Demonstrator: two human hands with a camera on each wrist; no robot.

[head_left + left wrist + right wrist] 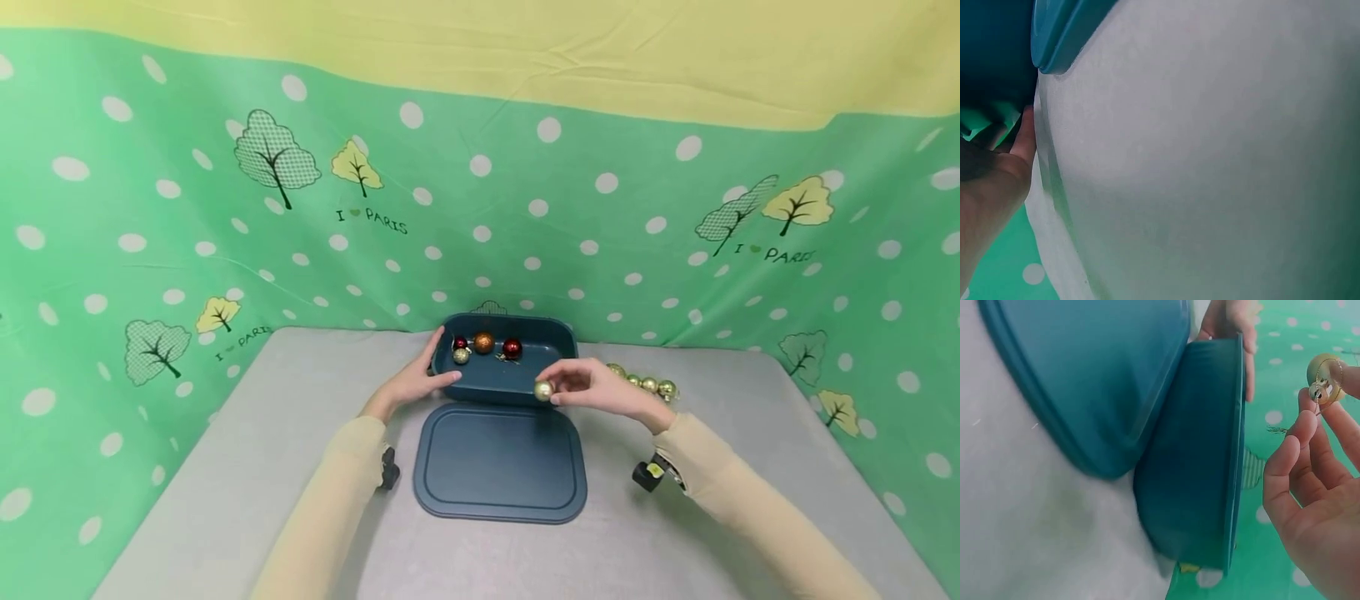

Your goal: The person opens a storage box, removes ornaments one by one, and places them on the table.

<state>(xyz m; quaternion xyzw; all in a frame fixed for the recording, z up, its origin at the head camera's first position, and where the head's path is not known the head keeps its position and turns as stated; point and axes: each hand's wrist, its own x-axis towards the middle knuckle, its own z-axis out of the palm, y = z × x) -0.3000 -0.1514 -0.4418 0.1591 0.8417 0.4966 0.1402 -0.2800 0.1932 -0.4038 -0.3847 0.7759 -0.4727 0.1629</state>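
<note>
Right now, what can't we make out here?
Head: count of gold balls beside the box, partly behind the right hand.
Right wrist: the box's inside, hidden by its wall; part of the lid, cut off by the top edge.
Left wrist: some fingers of the left hand, lost in shadow near the left edge.

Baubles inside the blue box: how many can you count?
4: a small red bauble and a glittery gold bauble at the left end, an orange bauble beside them, a larger red bauble near the middle. The right hand might hide others.
</note>
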